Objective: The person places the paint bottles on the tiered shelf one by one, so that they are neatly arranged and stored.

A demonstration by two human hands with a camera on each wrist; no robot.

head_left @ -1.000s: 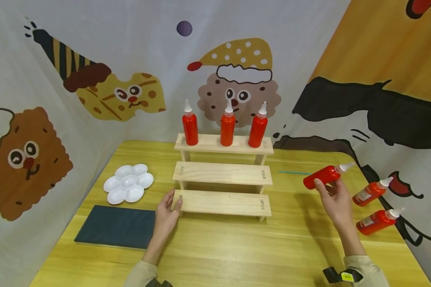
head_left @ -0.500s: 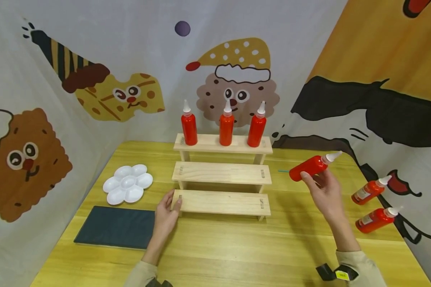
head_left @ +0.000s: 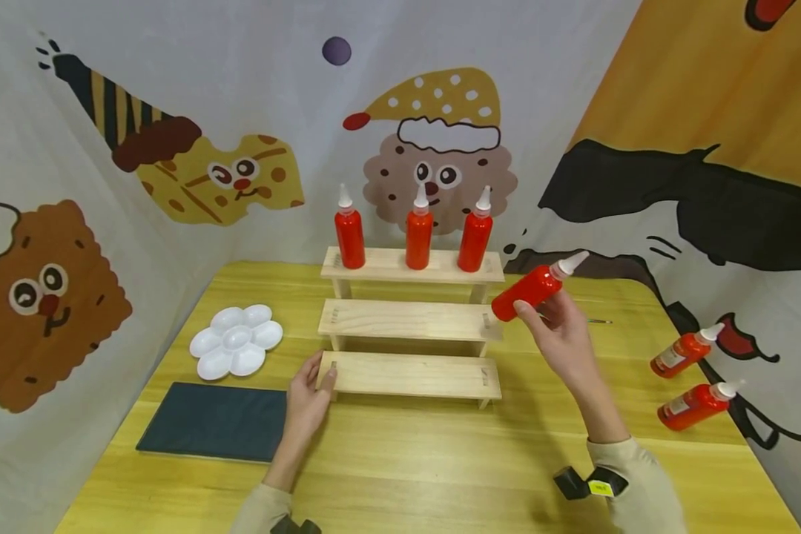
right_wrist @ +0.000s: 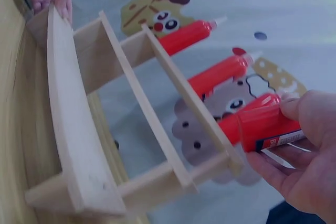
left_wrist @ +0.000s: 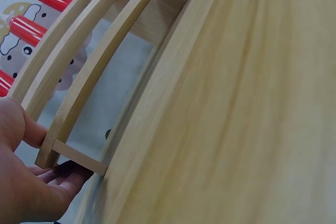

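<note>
Red bottle [head_left: 526, 294], one, white nozzle: pinched between thumb and fingers of the right hand [head_left: 564, 341], tilted, before the right end of the middle shelf; whether it touches the wood cannot be told. Nozzle mostly covered by the hand in the right wrist view; label partly covered there.

Wooden stand [head_left: 410, 373], three shelves: lowest shelf gripped at its left end by the left hand [head_left: 308, 404], thumb on top, remaining fingers partly hidden behind the wood.

Upright bottles [head_left: 418, 241], three, red: on the top shelf; cut off by the frame edge in the left wrist view.

Side bottles [head_left: 682, 354], two, red, at the table's right: aslant in view, standing or lying unclear; label print too small to read.

Brush [head_left: 601, 321]: mostly hidden behind the right hand.

Palette [head_left: 236, 340], white, flower-shaped: left of the stand.

Dark board [head_left: 212, 421]: right edge partly covered by the left arm.

Sleeves [head_left: 646, 486], two: cut off below.
</note>
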